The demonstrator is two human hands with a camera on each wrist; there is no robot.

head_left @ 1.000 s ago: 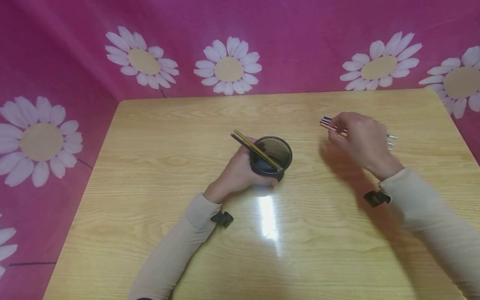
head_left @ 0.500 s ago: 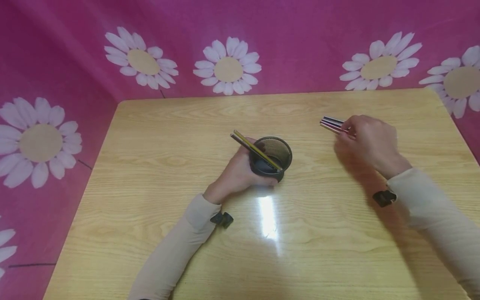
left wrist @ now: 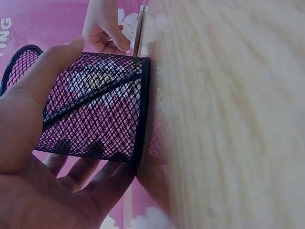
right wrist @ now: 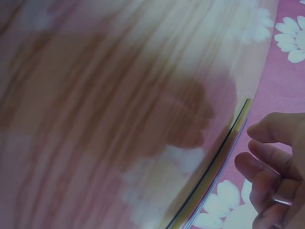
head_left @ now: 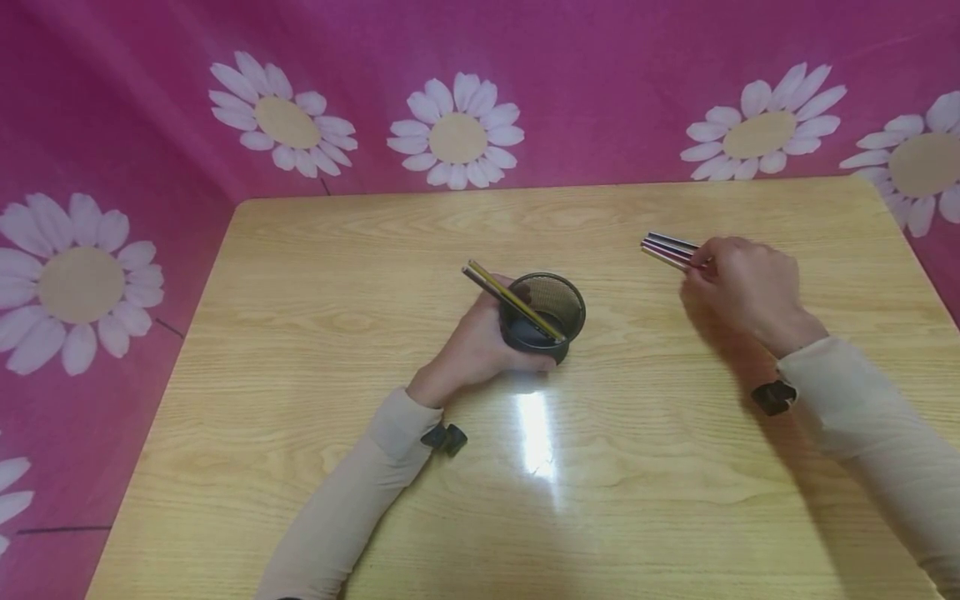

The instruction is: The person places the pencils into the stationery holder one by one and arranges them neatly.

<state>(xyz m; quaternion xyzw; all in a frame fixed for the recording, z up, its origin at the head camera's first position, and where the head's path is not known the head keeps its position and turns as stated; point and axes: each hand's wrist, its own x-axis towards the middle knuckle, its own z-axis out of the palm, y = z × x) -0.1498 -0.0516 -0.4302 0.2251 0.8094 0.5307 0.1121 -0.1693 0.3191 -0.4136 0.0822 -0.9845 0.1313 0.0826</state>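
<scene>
While the left hand [head_left: 480,337] gripped a mesh cup [head_left: 557,298] on the tabletop [head_left: 645,467] in the head view, two pencils [head_left: 504,290] leaned from it toward 10 o'clock; loose pencils [head_left: 671,250] lay at its 2 o'clock, the right hand [head_left: 750,287] over their far ends. The left wrist view showed thumb and fingers around the cup. In the right wrist view, the right hand's fingers bent loosely just beside the loose pencils, which pointed toward 1 o'clock.

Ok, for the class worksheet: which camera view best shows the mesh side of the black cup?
The left wrist view: the black cup appears large and side-on, its mesh plainly visible. The head view shows it smaller, from above, with its open rim and two pencils; the right wrist view doesn't show it.
</scene>
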